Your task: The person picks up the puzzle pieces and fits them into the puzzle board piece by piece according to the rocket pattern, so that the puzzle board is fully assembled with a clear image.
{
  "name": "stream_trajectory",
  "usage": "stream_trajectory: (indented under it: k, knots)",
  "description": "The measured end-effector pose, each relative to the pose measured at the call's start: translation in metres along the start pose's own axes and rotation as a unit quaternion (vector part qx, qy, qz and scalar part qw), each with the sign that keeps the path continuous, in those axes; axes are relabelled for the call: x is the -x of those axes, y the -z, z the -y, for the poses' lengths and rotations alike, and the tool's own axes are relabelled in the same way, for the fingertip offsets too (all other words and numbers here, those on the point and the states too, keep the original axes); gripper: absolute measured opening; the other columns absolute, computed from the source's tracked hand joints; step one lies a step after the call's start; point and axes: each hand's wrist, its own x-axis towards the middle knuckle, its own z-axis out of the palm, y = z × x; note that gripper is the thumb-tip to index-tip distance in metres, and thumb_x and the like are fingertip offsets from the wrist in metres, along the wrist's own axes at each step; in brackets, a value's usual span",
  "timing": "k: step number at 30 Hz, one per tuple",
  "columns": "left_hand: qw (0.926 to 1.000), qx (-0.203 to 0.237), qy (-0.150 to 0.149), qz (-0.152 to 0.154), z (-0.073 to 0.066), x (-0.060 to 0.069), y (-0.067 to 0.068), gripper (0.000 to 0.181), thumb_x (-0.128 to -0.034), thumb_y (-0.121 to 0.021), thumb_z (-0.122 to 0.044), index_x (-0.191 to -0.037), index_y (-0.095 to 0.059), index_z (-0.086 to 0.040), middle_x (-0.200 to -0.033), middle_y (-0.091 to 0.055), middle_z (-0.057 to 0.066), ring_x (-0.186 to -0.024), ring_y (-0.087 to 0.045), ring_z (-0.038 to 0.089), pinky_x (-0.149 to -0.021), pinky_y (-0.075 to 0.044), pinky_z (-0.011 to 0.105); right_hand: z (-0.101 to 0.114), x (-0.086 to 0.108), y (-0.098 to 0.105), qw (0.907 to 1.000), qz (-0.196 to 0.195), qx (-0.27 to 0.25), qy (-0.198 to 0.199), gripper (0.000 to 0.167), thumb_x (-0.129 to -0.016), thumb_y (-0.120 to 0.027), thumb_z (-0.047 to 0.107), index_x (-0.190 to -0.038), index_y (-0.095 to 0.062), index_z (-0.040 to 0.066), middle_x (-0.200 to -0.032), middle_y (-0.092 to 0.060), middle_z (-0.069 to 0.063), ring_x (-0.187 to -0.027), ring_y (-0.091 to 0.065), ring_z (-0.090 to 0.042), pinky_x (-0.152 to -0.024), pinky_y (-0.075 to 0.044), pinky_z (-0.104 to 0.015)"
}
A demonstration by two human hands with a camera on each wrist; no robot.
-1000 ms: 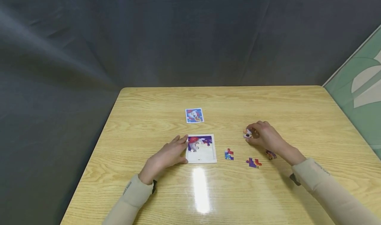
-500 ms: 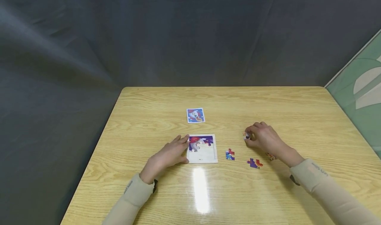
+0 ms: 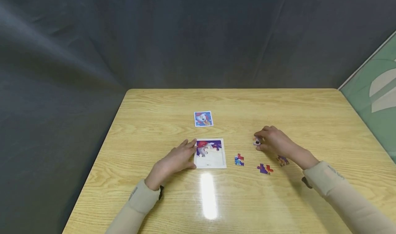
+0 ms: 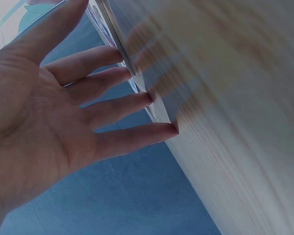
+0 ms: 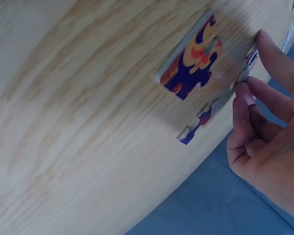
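My left hand [image 3: 177, 159] rests with spread, nearly straight fingers at the left edge of a white square puzzle tray [image 3: 213, 165], its fingertips touching the rim. In the left wrist view the fingers of that hand [image 4: 63, 107] lie along the tray's side. Joined pieces [image 3: 202, 148] fill the tray's upper part. To the right, my right hand [image 3: 276, 142] pinches a white and orange puzzle piece [image 3: 256, 142] between thumb and fingers, low over the table. The right wrist view shows this piece [image 5: 249, 63] held on edge by the fingertips.
A small picture card [image 3: 203, 119] lies behind the tray. Loose pieces lie right of the tray: a red and blue one [image 3: 239, 160], a purple and red one [image 3: 264, 169] and a dark orange one [image 3: 283, 160] by the right wrist. A dark curtain [image 3: 198, 38] hangs behind the table.
The right hand has turned the pinched piece slightly and shifted it a little, staying in nearly the same place. The left hand has stayed at the tray. The head view has moved slightly.
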Motion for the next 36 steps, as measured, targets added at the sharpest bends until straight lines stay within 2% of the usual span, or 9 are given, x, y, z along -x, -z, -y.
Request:
stream_trajectory:
  k: [6,10,16,19,27,36]
  knots:
    - [1.0,-0.006,-0.001,0.002,0.0,0.001,0.0,0.065,-0.0846,-0.074,-0.029,-0.138,-0.05,0.0,-0.157,-0.023,0.015,-0.141,-0.022,0.043,-0.1,-0.035,0.068,-0.002,0.001,-0.004,0.9998,0.002,-0.018,-0.006,0.041,-0.077,-0.08,0.016,-0.109,-0.066,-0.006,-0.087,-0.064,-0.004,-0.079,-0.056,-0.019,-0.069,-0.048,-0.038]
    - [1.0,-0.007,-0.002,0.002,0.001,0.002,0.0,0.065,-0.0846,-0.074,-0.028,-0.138,-0.05,0.0,-0.157,-0.024,0.015,-0.141,-0.022,0.043,-0.101,-0.035,0.067,-0.002,0.003,-0.006,0.9991,0.007,-0.037,-0.02,0.04,-0.079,-0.08,0.014,-0.11,-0.066,-0.006,-0.09,-0.065,-0.005,-0.083,-0.058,-0.021,-0.073,-0.049,-0.04]
    - [1.0,-0.005,-0.001,0.006,0.001,0.001,-0.001,0.066,-0.0853,-0.073,-0.029,-0.139,-0.048,-0.001,-0.157,-0.022,0.014,-0.141,-0.021,0.042,-0.101,-0.034,0.067,-0.003,0.006,-0.007,0.9974,0.014,-0.057,-0.041,0.041,-0.079,-0.08,0.018,-0.111,-0.066,-0.004,-0.092,-0.064,-0.005,-0.082,-0.055,-0.018,-0.07,-0.049,-0.034]
    - [0.9999,-0.008,-0.005,0.005,0.0,0.001,-0.001,0.066,-0.0853,-0.073,-0.029,-0.139,-0.048,-0.001,-0.157,-0.022,0.014,-0.141,-0.021,0.043,-0.1,-0.035,0.067,-0.004,0.007,-0.009,0.9986,0.0,-0.042,-0.034,0.04,-0.076,-0.082,0.019,-0.108,-0.068,-0.002,-0.09,-0.063,-0.003,-0.08,-0.054,-0.016,-0.067,-0.05,-0.032]
    - [0.9999,-0.01,-0.005,0.001,-0.001,0.001,0.0,0.068,-0.0848,-0.074,-0.029,-0.14,-0.047,0.001,-0.156,-0.024,0.015,-0.141,-0.022,0.043,-0.101,-0.035,0.066,0.002,0.004,-0.011,0.9981,-0.059,0.008,0.017,0.036,-0.069,-0.085,0.018,-0.098,-0.069,0.002,-0.082,-0.062,0.0,-0.074,-0.052,-0.015,-0.059,-0.046,-0.029]
    - [0.9998,-0.014,-0.014,-0.006,-0.001,0.001,0.001,0.067,-0.0846,-0.074,-0.028,-0.139,-0.048,0.001,-0.155,-0.026,0.016,-0.14,-0.024,0.044,-0.1,-0.036,0.066,0.005,0.005,-0.013,0.9946,-0.086,0.051,0.03,0.037,-0.067,-0.083,0.018,-0.096,-0.068,0.002,-0.083,-0.063,-0.004,-0.074,-0.053,-0.018,-0.057,-0.045,-0.03]
